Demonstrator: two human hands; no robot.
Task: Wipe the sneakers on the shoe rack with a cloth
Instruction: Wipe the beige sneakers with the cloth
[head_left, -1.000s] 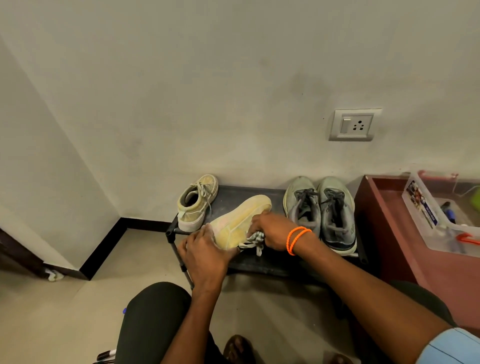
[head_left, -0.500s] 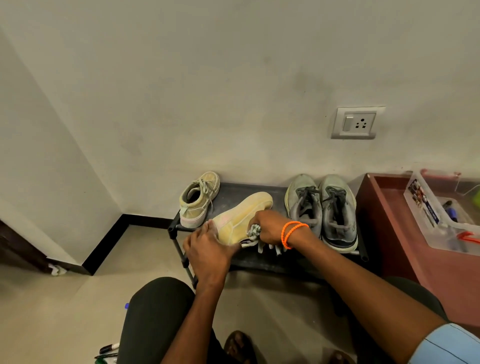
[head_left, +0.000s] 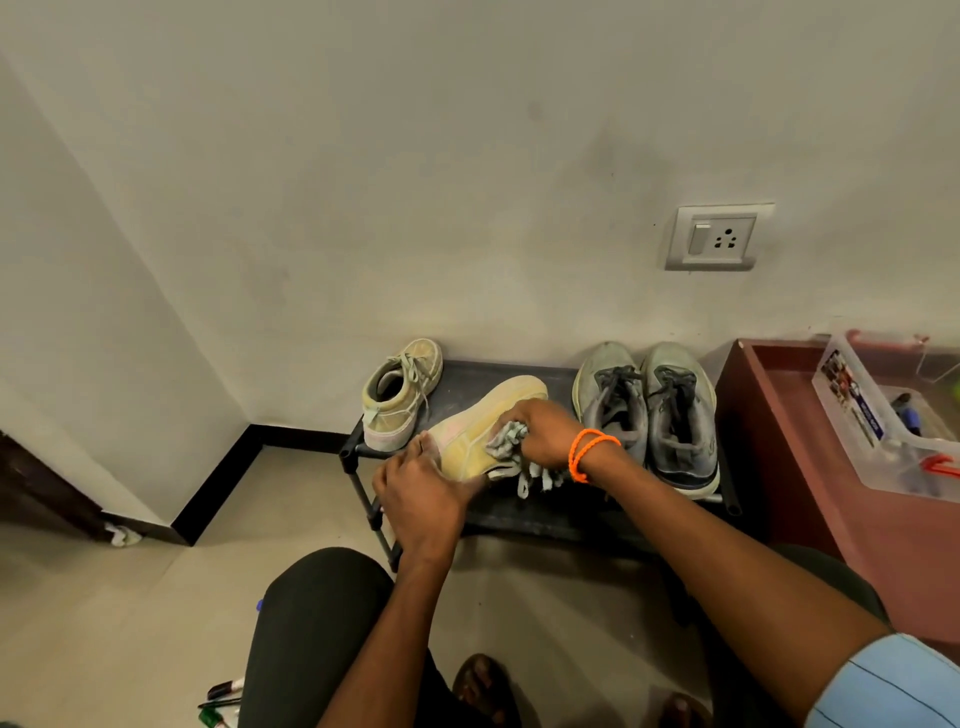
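Cloth has climbed from the heel end to mid-side of the tan sneaker.

The right hand (head_left: 540, 434), fingers closed on the cloth (head_left: 506, 441), now presses higher on the sneaker (head_left: 483, 431) than a second ago; the left hand (head_left: 421, 493) grips its heel end, tilted above the rack (head_left: 519, 512). Its mate (head_left: 400, 395) and the grey pair (head_left: 649, 410) probably still wait.

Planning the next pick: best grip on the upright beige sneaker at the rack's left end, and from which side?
Take the beige sneaker by its heel collar, coming from the front. Its heel faces the person, the opening is upward and clear, and its toe points to the wall. The left hand is probably nearest.
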